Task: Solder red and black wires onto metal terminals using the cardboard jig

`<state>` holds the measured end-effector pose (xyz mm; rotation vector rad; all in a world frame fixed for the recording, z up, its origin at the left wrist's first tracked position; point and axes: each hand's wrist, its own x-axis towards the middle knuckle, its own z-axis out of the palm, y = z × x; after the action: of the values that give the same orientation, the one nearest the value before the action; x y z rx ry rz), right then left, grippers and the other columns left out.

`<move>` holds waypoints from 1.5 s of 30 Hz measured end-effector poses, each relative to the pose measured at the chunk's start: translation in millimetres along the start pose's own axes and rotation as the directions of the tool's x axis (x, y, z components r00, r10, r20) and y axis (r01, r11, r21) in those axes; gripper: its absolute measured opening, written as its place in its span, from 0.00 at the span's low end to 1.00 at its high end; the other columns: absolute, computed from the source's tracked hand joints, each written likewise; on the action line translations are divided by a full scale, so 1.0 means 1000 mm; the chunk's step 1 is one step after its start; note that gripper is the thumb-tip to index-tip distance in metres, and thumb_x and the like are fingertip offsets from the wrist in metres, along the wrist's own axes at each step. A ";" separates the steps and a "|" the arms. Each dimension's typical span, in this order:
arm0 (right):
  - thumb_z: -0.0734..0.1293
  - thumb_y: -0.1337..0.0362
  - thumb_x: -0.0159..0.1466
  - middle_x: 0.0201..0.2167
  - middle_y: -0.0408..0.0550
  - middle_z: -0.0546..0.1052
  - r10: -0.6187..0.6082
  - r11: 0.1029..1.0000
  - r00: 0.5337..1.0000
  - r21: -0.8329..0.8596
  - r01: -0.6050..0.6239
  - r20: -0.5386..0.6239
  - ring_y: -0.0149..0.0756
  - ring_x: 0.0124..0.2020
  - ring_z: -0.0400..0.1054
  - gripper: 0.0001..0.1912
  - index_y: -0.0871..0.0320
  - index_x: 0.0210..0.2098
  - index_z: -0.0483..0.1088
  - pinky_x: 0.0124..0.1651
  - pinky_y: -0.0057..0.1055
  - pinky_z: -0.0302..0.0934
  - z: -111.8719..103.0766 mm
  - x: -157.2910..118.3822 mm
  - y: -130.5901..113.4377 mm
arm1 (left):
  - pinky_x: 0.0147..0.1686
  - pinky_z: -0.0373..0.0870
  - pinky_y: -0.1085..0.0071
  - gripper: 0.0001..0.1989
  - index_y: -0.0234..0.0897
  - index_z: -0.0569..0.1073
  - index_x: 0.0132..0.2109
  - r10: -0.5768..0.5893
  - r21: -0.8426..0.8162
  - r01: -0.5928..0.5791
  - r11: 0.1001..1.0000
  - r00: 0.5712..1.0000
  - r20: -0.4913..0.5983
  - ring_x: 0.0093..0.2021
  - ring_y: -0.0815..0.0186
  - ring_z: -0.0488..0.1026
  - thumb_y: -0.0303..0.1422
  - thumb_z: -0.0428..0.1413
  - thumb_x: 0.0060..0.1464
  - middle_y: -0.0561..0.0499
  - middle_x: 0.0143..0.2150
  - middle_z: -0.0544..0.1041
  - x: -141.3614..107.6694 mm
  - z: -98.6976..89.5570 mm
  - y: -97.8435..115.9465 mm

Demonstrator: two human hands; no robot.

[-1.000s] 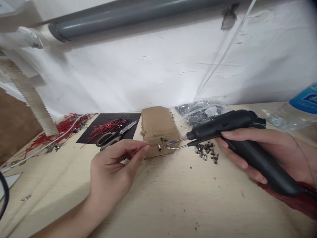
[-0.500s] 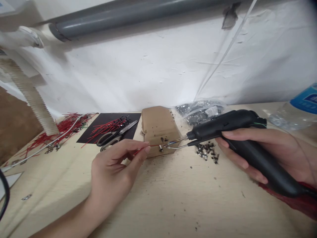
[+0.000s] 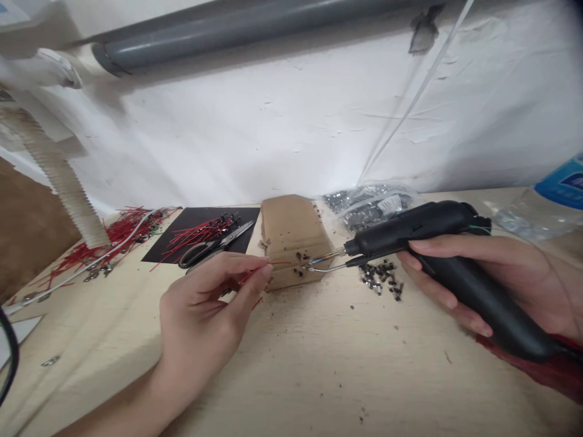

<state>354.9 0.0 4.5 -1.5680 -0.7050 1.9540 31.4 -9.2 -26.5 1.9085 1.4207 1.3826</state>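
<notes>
Thumb and forefinger of my left hand [image 3: 207,318] pinch a thin red wire [image 3: 283,263], whose bare-looking end points right, over a brown cardboard block [image 3: 291,221]. More red wire shows below those fingers. My right hand [image 3: 514,267] wraps round the black handle of a gun-shaped soldering iron [image 3: 414,227]. Its metal tip and curved feed tube meet above the front of the cardboard, just right of the wire's end, with a small gap between. Small dark bits lie on the cardboard beside the tip; their kind is too small to tell.
Scissors [image 3: 214,246] and red wires with small parts lie on a black sheet [image 3: 157,247]. A red wire pile [image 3: 122,233] is farther left, near a ribbed hose [image 3: 64,176]. Behind the iron sit a plastic bag of parts [image 3: 364,203], loose small connectors [image 3: 380,279] and a bottle [image 3: 542,203].
My left hand has drawn slightly left and down with the red wire, away from the iron's tip. The small silver part seen by the wire no longer shows there. The iron has barely moved.
</notes>
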 end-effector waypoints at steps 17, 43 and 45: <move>0.82 0.44 0.44 0.15 0.41 0.74 0.023 1.000 1.000 -0.005 -0.023 0.017 0.30 0.09 0.63 0.22 0.53 0.21 0.75 0.11 0.24 0.60 0.000 0.000 -0.001 | 0.27 0.72 0.72 0.08 0.48 0.84 0.41 0.109 -0.037 -0.107 0.994 0.992 0.065 0.32 0.68 0.78 0.27 0.66 0.60 0.55 0.37 0.84 -0.003 0.000 0.003; 0.82 0.44 0.44 0.13 0.41 0.73 0.010 1.000 1.000 0.019 -0.010 -0.007 0.28 0.09 0.63 0.23 0.54 0.20 0.76 0.09 0.22 0.60 0.001 0.000 0.000 | 0.28 0.72 0.73 0.06 0.46 0.83 0.41 0.119 0.017 -0.119 0.993 0.993 0.024 0.31 0.70 0.76 0.28 0.66 0.60 0.57 0.36 0.83 -0.003 -0.006 0.004; 0.83 0.44 0.43 0.13 0.42 0.73 0.021 1.000 1.000 0.024 -0.020 -0.013 0.29 0.09 0.64 0.23 0.54 0.21 0.77 0.09 0.22 0.60 0.000 0.001 0.000 | 0.28 0.73 0.74 0.05 0.46 0.83 0.40 0.098 0.034 -0.098 0.995 0.995 0.010 0.31 0.71 0.76 0.29 0.66 0.61 0.57 0.36 0.83 -0.003 -0.006 0.004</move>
<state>354.4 1.0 3.7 -1.5785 -0.6604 1.9578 28.2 -14.8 -22.7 2.0280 1.3719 1.4006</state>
